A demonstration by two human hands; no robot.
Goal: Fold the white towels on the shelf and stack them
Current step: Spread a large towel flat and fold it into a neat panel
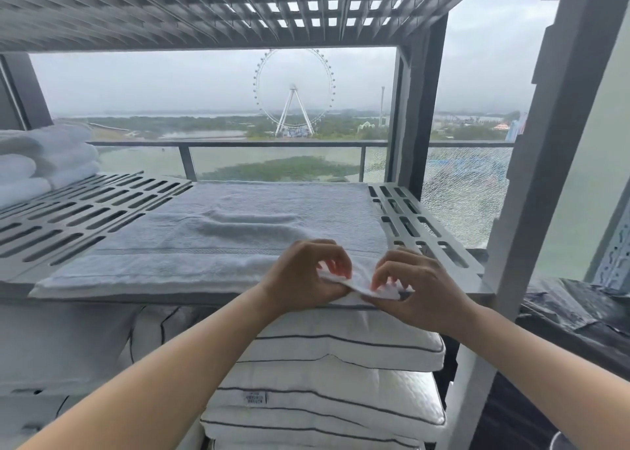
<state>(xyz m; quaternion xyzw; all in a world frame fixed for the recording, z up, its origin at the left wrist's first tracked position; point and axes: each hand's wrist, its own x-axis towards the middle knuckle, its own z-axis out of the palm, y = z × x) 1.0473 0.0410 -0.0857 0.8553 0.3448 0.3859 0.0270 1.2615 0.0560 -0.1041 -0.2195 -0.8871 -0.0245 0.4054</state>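
Since the white towel (218, 231) lies spread flat across the middle of the shelf (68, 217), reaching its near edge, both hands work the towel's near right corner. The left hand (300, 275) and right hand (419, 279) sit just beside each other, each with thumb and curled fingers clamped on the cloth, raising it slightly off the shelf. My read: they're squaring or separating the corner to start a fold. The stack of folded towels (44, 159) sits at the far left, well apart, probably so the middle serves as work space. Hidden: the corner tip is under the fingers, so I can't tell if one layer or two is pinched. A ridge mid-towel may be a fold, unclear. The stack is cut off at the left edge, count unknown. Pillows (341, 364) sit below the shelf, partly behind the forearms.
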